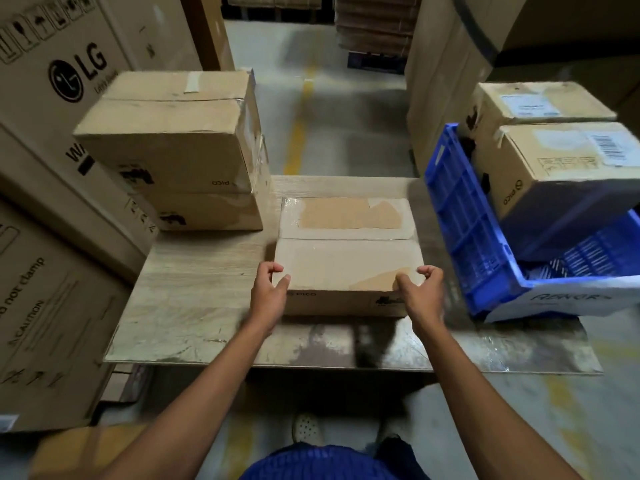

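Observation:
A flat cardboard box with torn tape and label patches on top lies in the middle of a low wooden table. My left hand curls round its near left corner, thumb on the front edge. At the near right corner, my right hand grips the same way, thumb on the top face. The box sits flat on the table.
Two stacked cardboard boxes stand on the table's left rear. A blue plastic crate at the right, tilted, holds two more boxes. Large LG cartons wall the left side. A concrete aisle with a yellow line runs ahead.

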### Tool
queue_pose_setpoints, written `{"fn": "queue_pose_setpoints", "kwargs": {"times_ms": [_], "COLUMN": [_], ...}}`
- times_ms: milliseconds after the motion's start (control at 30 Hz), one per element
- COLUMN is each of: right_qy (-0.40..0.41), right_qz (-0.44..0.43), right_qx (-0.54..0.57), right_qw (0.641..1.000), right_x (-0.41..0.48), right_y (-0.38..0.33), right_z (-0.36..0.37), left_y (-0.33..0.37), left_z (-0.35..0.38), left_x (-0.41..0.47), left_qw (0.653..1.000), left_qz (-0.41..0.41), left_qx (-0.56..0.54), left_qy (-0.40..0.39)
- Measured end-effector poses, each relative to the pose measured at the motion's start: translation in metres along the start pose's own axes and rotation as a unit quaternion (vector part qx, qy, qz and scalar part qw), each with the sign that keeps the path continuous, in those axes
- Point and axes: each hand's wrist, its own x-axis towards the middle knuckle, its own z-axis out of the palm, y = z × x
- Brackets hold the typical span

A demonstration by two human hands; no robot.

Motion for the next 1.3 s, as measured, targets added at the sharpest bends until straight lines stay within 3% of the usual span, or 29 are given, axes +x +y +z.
{"fn": "queue_pose_setpoints", "kwargs": {"times_ms": [67, 133, 200, 267, 367, 433, 567, 667, 733, 900, 1133, 1300], "right_qy": [0.029, 0.059, 0.009, -0.078, -0.146, -0.165, -0.12, -0.102, -0.123, -0.244, -0.22, -0.242], "right_qz": [-0.052, -0.149, -0.248, -0.343, -0.433, -0.446, -0.478, -0.473, -0.448, -0.384, -0.407, -0.371], "right_qx": [-0.101, -0.241, -0.304, -0.299, -0.313, -0.338, -0.371, -0.421, -0.452, -0.483, -0.504, -0.552], "right_qw": [0.993, 0.957, 0.92, 0.887, 0.833, 0.812, 0.787, 0.767, 0.761, 0.748, 0.729, 0.706], "right_x": [-0.001, 0.0, -0.004, -0.01, -0.017, -0.022, -0.024, -0.013, -0.007, -0.002, 0.009, 0.041], "right_y": [-0.002, -0.002, -0.005, -0.01, -0.012, -0.011, -0.011, -0.03, -0.044, -0.044, -0.062, -0.085], "right_z": [0.004, 0.013, 0.029, 0.046, 0.072, 0.085, 0.09, 0.096, 0.102, 0.112, 0.11, 0.111], "left_y": [0.003, 0.004, 0.002, 0.001, -0.003, -0.008, -0.008, 0.012, 0.022, 0.018, 0.037, 0.047], "left_z": [0.002, 0.006, 0.01, 0.014, 0.019, 0.019, 0.017, 0.015, 0.017, 0.02, 0.024, 0.032], "left_x": [0.0, -0.001, 0.0, 0.004, 0.007, 0.007, 0.009, 0.024, 0.038, 0.056, 0.068, 0.089], "left_qw": [0.995, 0.971, 0.931, 0.901, 0.889, 0.879, 0.865, 0.836, 0.822, 0.827, 0.779, 0.817], "left_qz": [0.049, 0.13, 0.208, 0.264, 0.289, 0.287, 0.289, 0.318, 0.321, 0.283, 0.308, 0.294], "left_qx": [0.087, 0.201, 0.299, 0.343, 0.355, 0.379, 0.407, 0.444, 0.465, 0.465, 0.536, 0.485], "left_qy": [0.009, 0.022, 0.031, 0.019, -0.025, -0.037, -0.045, -0.048, -0.07, -0.143, -0.103, -0.106]}}
